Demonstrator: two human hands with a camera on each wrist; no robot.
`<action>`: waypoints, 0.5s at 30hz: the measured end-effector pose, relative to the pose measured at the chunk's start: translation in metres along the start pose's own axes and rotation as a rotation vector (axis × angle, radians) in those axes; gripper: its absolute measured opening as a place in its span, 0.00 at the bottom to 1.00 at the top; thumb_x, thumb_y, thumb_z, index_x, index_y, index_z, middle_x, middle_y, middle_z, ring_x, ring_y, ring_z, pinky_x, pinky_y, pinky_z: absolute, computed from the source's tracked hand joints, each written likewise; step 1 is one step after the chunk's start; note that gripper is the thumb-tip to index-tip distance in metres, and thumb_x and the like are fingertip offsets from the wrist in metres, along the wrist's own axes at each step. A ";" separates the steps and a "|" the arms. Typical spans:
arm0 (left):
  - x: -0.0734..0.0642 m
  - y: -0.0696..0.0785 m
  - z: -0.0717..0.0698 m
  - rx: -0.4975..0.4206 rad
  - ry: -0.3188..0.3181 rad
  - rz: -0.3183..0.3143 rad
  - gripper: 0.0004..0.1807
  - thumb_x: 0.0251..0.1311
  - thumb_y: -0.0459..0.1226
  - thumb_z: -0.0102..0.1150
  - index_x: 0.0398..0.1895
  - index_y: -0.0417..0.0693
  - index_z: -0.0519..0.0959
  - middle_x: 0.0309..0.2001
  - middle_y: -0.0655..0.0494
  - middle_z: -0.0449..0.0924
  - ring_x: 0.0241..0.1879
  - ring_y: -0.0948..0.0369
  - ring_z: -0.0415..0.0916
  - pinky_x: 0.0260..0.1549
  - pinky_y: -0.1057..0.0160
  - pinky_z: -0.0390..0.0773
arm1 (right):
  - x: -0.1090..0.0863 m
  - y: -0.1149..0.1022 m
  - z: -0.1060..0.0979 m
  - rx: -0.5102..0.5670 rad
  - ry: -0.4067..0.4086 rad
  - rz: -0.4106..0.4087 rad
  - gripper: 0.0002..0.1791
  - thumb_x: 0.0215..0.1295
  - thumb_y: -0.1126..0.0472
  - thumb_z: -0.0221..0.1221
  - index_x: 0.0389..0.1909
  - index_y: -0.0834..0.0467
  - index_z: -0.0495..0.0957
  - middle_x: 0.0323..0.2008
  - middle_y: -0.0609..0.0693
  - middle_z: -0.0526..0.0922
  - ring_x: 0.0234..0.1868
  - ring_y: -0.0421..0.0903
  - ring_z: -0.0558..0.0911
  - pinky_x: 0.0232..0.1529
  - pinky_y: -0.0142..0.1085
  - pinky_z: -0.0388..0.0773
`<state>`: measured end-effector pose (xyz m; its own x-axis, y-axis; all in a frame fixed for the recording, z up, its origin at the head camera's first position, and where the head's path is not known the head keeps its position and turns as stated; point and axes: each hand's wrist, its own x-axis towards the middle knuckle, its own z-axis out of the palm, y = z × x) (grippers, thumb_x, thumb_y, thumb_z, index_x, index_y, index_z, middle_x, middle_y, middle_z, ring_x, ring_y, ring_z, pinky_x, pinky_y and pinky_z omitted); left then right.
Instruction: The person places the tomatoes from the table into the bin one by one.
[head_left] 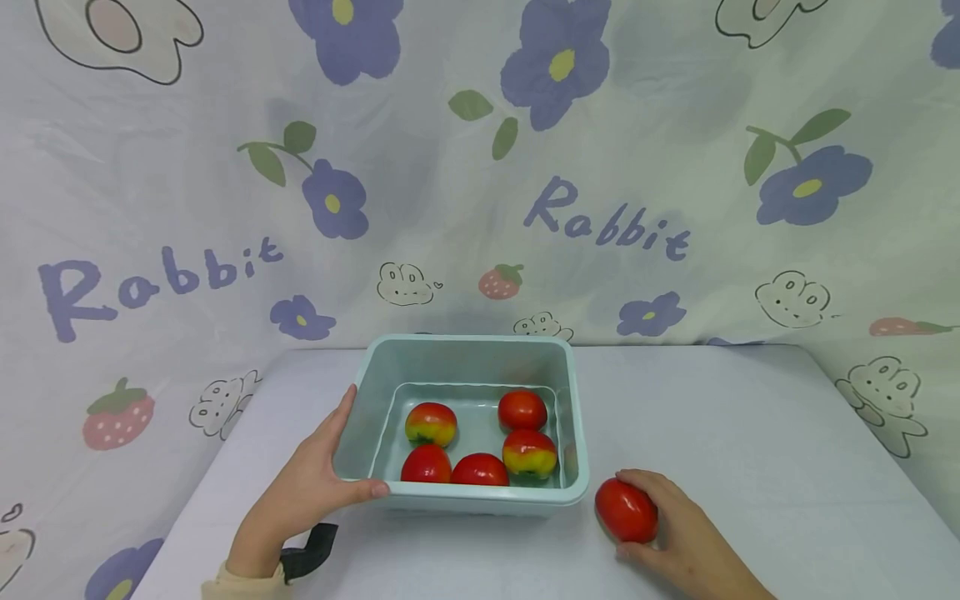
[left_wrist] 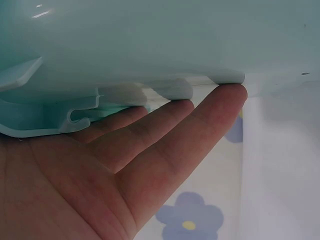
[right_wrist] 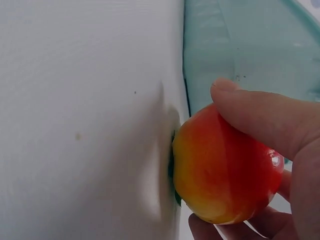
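Observation:
My left hand spans the near left corner of a pale green plastic bin. Its thumb lies at the front rim, and straight fingers touch the outside of the bin in the left wrist view. Right of the bin, my right hand holds a tomato-like fruit between thumb and fingers. That fruit is glossy red, yellow toward one end, with a bit of green facing the white tabletop close beneath. Several similar fruits, such as a red one and a red-and-yellow one, lie inside the bin.
The white-covered table extends to both sides of the bin. Behind it hangs a patterned curtain with flowers, rabbits and lettering, which also flanks the table. A black strap crosses my left wrist by a beige sleeve.

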<state>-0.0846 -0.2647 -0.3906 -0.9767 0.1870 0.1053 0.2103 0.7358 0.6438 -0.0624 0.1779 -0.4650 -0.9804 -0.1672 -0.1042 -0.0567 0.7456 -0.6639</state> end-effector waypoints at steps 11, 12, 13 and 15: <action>-0.001 0.003 -0.001 -0.002 0.005 -0.006 0.63 0.40 0.52 0.72 0.74 0.57 0.38 0.72 0.49 0.46 0.63 0.46 0.56 0.49 0.38 0.68 | -0.001 -0.003 -0.003 -0.009 0.004 0.007 0.47 0.27 0.43 0.76 0.57 0.41 0.68 0.55 0.40 0.71 0.54 0.45 0.72 0.45 0.46 0.78; -0.001 0.004 -0.001 -0.004 0.004 -0.005 0.63 0.40 0.52 0.72 0.74 0.57 0.38 0.72 0.49 0.46 0.63 0.46 0.56 0.49 0.38 0.68 | -0.002 -0.003 -0.003 -0.013 0.006 0.006 0.47 0.27 0.43 0.76 0.57 0.41 0.68 0.55 0.40 0.71 0.54 0.46 0.72 0.45 0.46 0.78; -0.001 0.004 -0.001 -0.006 0.004 -0.003 0.63 0.40 0.52 0.72 0.74 0.57 0.38 0.72 0.49 0.46 0.63 0.46 0.56 0.49 0.38 0.68 | -0.002 -0.003 -0.004 -0.015 0.008 0.004 0.47 0.27 0.43 0.76 0.57 0.41 0.68 0.55 0.40 0.71 0.55 0.46 0.72 0.45 0.46 0.78; -0.001 0.004 0.000 -0.009 0.005 0.000 0.63 0.39 0.52 0.72 0.74 0.56 0.38 0.72 0.49 0.46 0.63 0.46 0.56 0.49 0.38 0.68 | -0.002 -0.003 -0.005 -0.020 0.013 -0.002 0.47 0.28 0.43 0.76 0.57 0.41 0.68 0.56 0.41 0.71 0.55 0.46 0.71 0.45 0.46 0.78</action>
<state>-0.0830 -0.2625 -0.3882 -0.9769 0.1841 0.1090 0.2101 0.7296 0.6508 -0.0611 0.1786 -0.4591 -0.9828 -0.1598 -0.0931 -0.0617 0.7581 -0.6492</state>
